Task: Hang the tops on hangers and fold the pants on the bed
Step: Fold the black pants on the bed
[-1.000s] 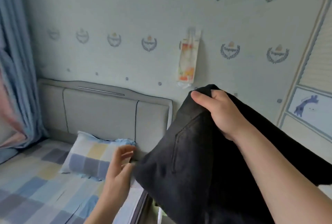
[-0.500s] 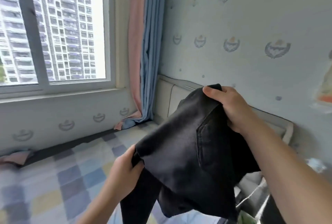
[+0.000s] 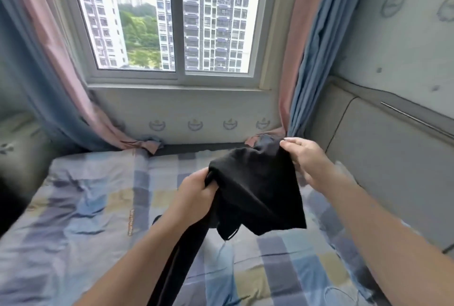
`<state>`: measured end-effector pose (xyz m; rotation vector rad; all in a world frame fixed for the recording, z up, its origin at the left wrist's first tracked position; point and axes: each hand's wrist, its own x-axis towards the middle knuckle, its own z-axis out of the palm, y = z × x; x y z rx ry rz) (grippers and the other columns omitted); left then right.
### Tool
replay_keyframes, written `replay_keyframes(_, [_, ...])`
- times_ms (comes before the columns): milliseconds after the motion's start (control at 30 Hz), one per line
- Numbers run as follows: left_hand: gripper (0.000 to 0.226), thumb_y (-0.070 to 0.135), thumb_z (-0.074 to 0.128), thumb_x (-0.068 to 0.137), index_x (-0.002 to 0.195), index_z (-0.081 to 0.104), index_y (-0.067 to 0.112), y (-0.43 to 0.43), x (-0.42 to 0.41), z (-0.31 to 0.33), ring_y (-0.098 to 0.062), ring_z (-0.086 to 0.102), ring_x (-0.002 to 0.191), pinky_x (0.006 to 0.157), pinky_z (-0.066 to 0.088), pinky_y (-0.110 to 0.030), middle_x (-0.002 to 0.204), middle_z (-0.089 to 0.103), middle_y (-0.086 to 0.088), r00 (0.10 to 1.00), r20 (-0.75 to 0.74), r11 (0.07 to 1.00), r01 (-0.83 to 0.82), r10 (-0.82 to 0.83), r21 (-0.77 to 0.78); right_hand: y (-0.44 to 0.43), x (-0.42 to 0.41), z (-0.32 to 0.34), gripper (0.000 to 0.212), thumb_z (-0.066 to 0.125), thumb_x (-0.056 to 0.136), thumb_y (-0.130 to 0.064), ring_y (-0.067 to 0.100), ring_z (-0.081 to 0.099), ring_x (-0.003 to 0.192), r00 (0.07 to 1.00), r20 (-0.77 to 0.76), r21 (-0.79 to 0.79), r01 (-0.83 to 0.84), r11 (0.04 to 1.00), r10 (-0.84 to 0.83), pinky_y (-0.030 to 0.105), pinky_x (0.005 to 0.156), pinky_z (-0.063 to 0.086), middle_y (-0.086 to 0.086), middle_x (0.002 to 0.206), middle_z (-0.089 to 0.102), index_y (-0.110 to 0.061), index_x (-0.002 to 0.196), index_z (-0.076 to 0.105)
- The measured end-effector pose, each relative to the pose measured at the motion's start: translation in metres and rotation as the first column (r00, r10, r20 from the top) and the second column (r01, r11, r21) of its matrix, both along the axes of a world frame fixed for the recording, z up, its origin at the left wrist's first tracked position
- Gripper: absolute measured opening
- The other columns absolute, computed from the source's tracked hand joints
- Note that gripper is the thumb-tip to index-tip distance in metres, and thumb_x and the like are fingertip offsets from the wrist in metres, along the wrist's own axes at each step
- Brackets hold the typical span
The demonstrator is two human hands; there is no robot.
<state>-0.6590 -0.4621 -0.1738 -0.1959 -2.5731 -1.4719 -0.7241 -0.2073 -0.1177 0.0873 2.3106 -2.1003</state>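
Observation:
I hold a pair of black pants (image 3: 255, 192) in the air over the bed (image 3: 81, 219), which has a checked sheet in blue, grey and yellow. My left hand (image 3: 194, 191) grips the bunched cloth at its left edge. My right hand (image 3: 305, 158) pinches the upper right edge between thumb and fingers. The top part of the pants is spread between the two hands, and one long leg hangs down past my left forearm toward the bottom of the view.
A window (image 3: 172, 18) with pink and blue curtains (image 3: 302, 60) stands behind the bed. The padded grey headboard (image 3: 383, 153) runs along the right wall. Curtain ends (image 3: 149, 144) lie on the far edge of the mattress.
The view has swung left from the headboard wall to the window. My left hand has taken hold of the pants, and both hands have come down lower over the bed.

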Motion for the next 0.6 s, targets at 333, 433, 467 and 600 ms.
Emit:
replay_keyframes(333, [0.021,0.003,0.044,0.096,0.098,0.065,0.006,0.083,-0.044,-0.060,-0.027,0.060,0.083,0.074,0.051,-0.039,0.093,0.067,-0.018,0.881,0.423,0.931,-0.315,0.213,0.186,0.027,0.042,-0.131,0.026,0.070,0.092,-0.030,0.007,0.065,0.108,0.931,0.209,0.065,-0.320,0.945,0.301,0.029,0.090,0.054,-0.006,0.121,0.068,-0.027,0.117,0.060])
replay_keyframes(433, [0.020,0.007,0.045,0.097,0.101,0.065,0.008,0.097,-0.048,-0.067,-0.030,0.062,0.083,0.074,0.055,-0.045,0.092,0.066,-0.019,0.803,0.537,0.810,-0.483,0.259,0.331,0.036,0.060,-0.169,0.044,0.074,0.087,-0.039,0.003,0.061,0.113,0.835,0.361,0.074,-0.469,0.880,0.415,0.029,0.096,0.052,-0.011,0.127,0.063,-0.033,0.126,0.054])
replay_keyframes(467, [0.019,0.008,0.045,0.098,0.103,0.064,0.008,0.101,-0.050,-0.067,-0.029,0.061,0.081,0.068,0.051,-0.043,0.090,0.064,-0.018,0.784,0.567,0.765,-0.521,0.253,0.378,0.036,0.064,-0.178,0.055,0.076,0.082,-0.044,0.002,0.058,0.117,0.796,0.399,0.070,-0.522,0.850,0.455,0.030,0.098,0.051,-0.016,0.128,0.060,-0.037,0.130,0.050])
replay_keyframes(600, [0.021,0.008,0.045,0.100,0.114,0.061,0.008,0.111,-0.055,-0.064,-0.024,0.061,0.077,0.055,0.043,-0.031,0.091,0.062,-0.012,0.747,0.616,0.624,-0.611,0.252,0.487,0.035,0.062,-0.210,0.061,0.079,0.077,-0.044,0.005,0.058,0.113,0.797,0.429,0.205,-0.544,0.814,0.424,0.033,0.096,0.050,-0.023,0.118,0.060,-0.045,0.127,0.043])
